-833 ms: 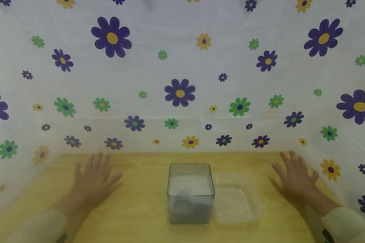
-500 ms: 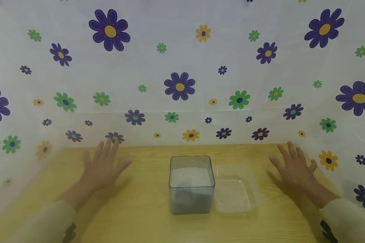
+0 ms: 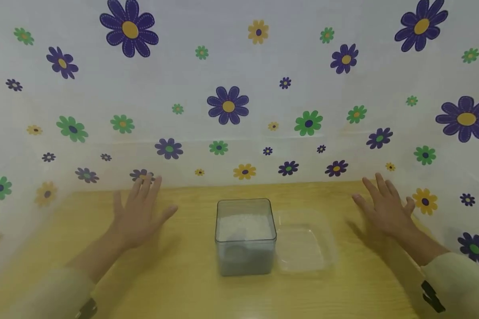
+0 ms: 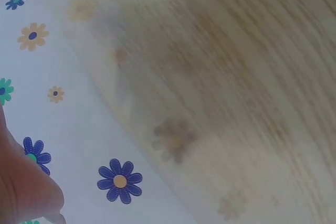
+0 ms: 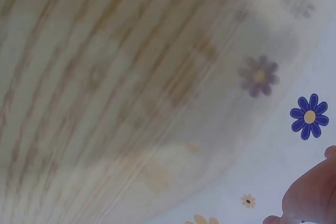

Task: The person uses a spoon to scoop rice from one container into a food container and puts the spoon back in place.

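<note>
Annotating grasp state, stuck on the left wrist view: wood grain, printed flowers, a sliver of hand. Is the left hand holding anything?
Observer: No. In the head view the left hand is spread and holds nothing.

Operator: What's outside my shot?

Observer: A smoky see-through box between the left hand and the right hand, white contents showing inside.

Operator: Anything beside it?

Observer: A shallow clear plastic piece, just to its right; I can't tell whether they touch.
</note>
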Tool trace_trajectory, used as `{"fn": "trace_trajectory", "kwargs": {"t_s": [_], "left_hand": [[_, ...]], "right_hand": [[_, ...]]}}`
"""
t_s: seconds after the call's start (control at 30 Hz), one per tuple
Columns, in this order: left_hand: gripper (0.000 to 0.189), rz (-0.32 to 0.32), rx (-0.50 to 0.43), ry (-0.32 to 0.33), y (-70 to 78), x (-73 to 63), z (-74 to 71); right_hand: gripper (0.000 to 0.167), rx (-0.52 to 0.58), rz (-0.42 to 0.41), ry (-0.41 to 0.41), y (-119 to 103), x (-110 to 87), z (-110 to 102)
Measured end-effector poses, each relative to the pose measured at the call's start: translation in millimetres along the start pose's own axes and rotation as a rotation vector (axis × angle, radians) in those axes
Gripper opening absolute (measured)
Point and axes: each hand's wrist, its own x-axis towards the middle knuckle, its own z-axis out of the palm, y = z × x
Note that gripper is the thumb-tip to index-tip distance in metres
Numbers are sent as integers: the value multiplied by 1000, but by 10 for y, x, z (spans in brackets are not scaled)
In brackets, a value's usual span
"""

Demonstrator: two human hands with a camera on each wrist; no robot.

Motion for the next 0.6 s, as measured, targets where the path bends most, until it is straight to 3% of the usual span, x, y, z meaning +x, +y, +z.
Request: {"fn": "trace_trajectory", "kwargs": {"t_s": [0.1, 0.27, 0.43, 0.6], "left_hand": [[90, 21, 6, 46, 48, 145, -110], [87, 26, -56, 63, 32, 46, -191], [85, 25, -172, 22, 95, -11, -159], [85, 45, -186, -1, 160, 18, -63]], "right_hand": [[80, -14, -14, 35, -15, 133, -211], [77, -7, -49, 57, -105, 114, -229], [76, -15, -52, 44, -112, 68, -184], [75, -22, -55, 55, -104, 56, -106]]}}
